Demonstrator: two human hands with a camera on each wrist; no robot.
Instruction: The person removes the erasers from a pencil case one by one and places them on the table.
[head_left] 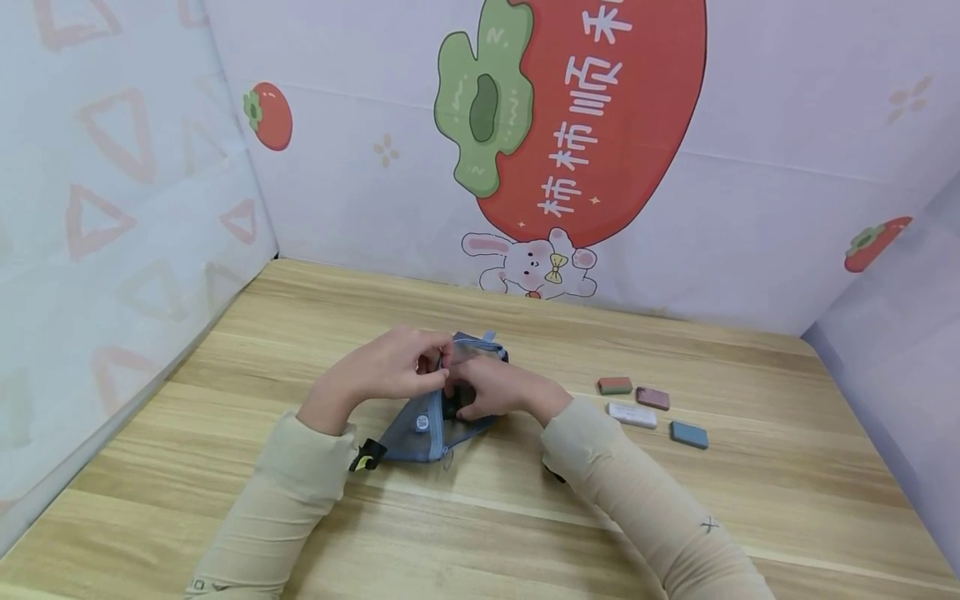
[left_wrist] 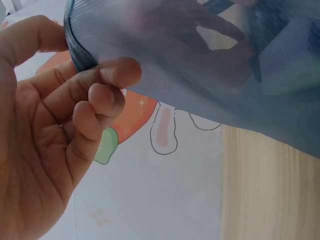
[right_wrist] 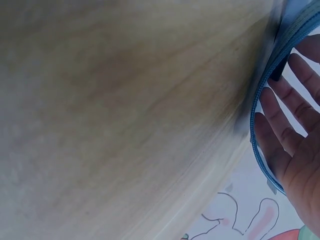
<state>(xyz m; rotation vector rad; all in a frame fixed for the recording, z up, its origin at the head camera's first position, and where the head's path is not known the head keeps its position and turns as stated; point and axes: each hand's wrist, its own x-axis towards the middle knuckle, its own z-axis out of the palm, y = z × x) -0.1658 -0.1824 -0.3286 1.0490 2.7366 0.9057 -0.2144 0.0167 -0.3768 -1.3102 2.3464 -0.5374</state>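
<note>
A blue mesh zip pouch (head_left: 411, 433) lies on the table with its zipper undone. My left hand (head_left: 393, 367) pinches the zippered edge of the pouch between thumb and fingers; the left wrist view shows this hand (left_wrist: 55, 105) at the rim. My right hand (head_left: 491, 387) reaches into the pouch opening, thumb and fingers apart. In the right wrist view its fingers (right_wrist: 280, 122) are nearly straight behind the blue zipper (right_wrist: 257, 125). A small dark piece (right_wrist: 279, 70) shows by the fingertips. Through the mesh, a blurred pale green and purple shape (left_wrist: 290, 65) appears inside.
Right of the pouch lie several small blocks: a red-green one (head_left: 615, 386), a pinkish one (head_left: 652, 398), a white one (head_left: 632, 415) and a blue one (head_left: 688, 434). Printed cloth walls (head_left: 360, 208) border the wooden table (head_left: 465, 533) at the back and sides.
</note>
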